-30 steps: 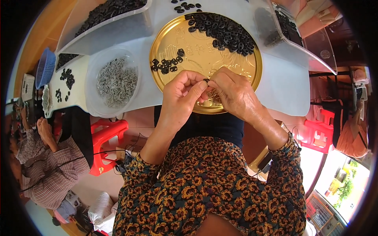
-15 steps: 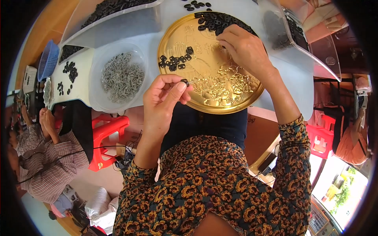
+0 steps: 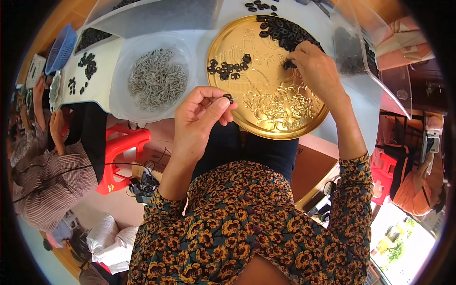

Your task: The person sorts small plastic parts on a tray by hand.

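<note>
My left hand (image 3: 199,118) pinches a small black oval piece (image 3: 228,98) between thumb and fingers, just off the left rim of a round gold tray (image 3: 256,50). A bit of thin shiny metal shows at that piece. Over the tray's right side, my right hand (image 3: 316,71) has its fingers pinched together at a black piece (image 3: 288,64); its fingertips are partly hidden. Beyond it lies a heap of black oval pieces (image 3: 287,34) with holes. A cluster of black pieces (image 3: 228,70) lies at the tray's left, and many small bent metal pieces (image 3: 285,105) cover its near part.
A clear round tub (image 3: 121,90) of grey metal pieces stands left of the tray. Clear plastic bins (image 3: 166,21) stand behind and at the right. Loose black pieces (image 3: 88,66) lie farther left, near a blue basket (image 3: 61,50). A co-worker in a striped shirt (image 3: 66,171) sits left.
My right hand has shifted toward me and right, now pinching near a black piece below the heap. My left hand keeps its pinch. The whole view has shifted slightly.
</note>
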The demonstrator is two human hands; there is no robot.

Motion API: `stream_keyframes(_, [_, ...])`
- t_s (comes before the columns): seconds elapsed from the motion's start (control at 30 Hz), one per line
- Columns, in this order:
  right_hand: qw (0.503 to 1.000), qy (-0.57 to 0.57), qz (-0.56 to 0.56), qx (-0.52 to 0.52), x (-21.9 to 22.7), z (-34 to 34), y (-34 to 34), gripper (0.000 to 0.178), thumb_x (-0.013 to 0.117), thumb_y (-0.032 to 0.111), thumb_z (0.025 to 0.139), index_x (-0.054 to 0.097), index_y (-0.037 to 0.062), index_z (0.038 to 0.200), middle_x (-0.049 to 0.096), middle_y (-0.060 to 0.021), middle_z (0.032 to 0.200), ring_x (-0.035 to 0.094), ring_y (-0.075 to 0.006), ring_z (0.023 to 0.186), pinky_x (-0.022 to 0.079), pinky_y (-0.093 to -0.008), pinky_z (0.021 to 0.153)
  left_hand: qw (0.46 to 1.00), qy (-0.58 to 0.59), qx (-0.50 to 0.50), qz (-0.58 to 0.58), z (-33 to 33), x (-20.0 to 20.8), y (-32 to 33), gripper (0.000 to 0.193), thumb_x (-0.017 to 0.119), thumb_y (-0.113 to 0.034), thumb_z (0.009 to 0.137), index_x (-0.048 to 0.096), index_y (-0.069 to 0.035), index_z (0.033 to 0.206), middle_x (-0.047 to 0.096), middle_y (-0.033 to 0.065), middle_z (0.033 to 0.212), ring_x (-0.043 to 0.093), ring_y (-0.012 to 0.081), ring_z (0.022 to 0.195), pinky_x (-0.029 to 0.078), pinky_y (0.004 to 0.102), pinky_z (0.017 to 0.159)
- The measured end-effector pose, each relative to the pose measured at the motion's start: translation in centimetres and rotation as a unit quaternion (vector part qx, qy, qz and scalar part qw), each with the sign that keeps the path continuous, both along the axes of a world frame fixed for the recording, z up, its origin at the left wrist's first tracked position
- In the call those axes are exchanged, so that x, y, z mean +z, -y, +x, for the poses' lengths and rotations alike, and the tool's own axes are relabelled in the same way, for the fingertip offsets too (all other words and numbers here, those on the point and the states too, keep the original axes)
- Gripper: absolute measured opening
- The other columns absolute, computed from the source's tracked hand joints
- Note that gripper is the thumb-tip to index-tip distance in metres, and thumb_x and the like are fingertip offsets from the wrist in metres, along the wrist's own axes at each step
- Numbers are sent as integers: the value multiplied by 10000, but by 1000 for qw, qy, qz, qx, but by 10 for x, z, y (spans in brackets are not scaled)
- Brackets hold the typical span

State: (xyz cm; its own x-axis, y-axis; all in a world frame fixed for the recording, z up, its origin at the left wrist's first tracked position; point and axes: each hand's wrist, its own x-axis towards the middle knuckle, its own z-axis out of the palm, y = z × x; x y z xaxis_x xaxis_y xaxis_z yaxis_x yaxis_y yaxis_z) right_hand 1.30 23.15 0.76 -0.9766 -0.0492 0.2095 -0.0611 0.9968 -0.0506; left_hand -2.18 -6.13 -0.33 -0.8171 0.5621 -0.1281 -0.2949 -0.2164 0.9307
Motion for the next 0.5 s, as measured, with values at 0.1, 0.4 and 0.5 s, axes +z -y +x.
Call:
stream_keyframes(0.1, [1000, -17, -22, 14, 0, 3, 7, 243, 666, 53, 696, 660, 66, 939, 590, -71, 912, 609, -251, 925, 520, -363, 743, 1000, -10, -4, 15, 1, -2, 0, 152, 609, -93, 920, 570, 3, 1032, 675, 118, 895, 599, 109, 712, 474, 231, 641])
stream_keyframes(0.4, [985, -52, -137, 87, -1, -31, 53, 220, 629, 92, 783, 679, 126, 994, 613, -85, 933, 638, -293, 830, 526, -391, 714, 1000, 1, -11, 12, 2, -7, -1, 144, 608, -85, 919, 573, 2, 1028, 673, 105, 888, 595, 103, 720, 471, 227, 639])
stream_keyframes(0.5, [989, -30, -123, 75, -11, -40, 55, 158, 627, 134, 802, 677, 118, 951, 613, -85, 910, 638, -295, 825, 526, -399, 715, 1000, 1, -12, 8, 4, -5, -2, 142, 608, -85, 919, 573, 1, 1027, 674, 104, 889, 592, 103, 715, 469, 226, 638])
